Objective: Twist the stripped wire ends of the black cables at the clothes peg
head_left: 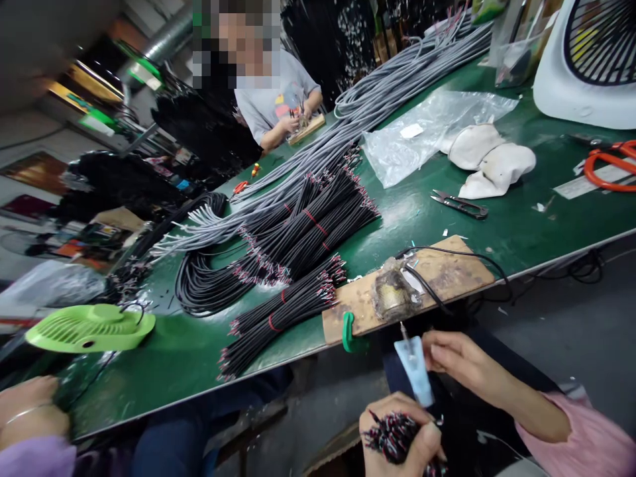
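My left hand (405, 434) is low in the view, below the table edge, closed around a bundle of short black wires (390, 438) with red and white stripped ends. My right hand (464, 364) is just above it, fingers pinched on a light-blue tool (415, 368) whose thin metal tip points up toward the table. Straight ahead, a wooden board (447, 271) is held to the green table (521, 225) by a green clamp (348, 331). It carries a crusted solder pot (392, 295) with a black cord.
Tied bundles of black wires (298, 265) and long grey cables (358, 119) cover the middle of the table. Snips (460, 204), orange scissors (611, 165), white cloths (489, 162), a plastic bag (427, 129), a white fan (586, 59) and a green fan (89, 328) lie around. A co-worker (278, 99) sits opposite; another person's hand (30, 411) is lower left.
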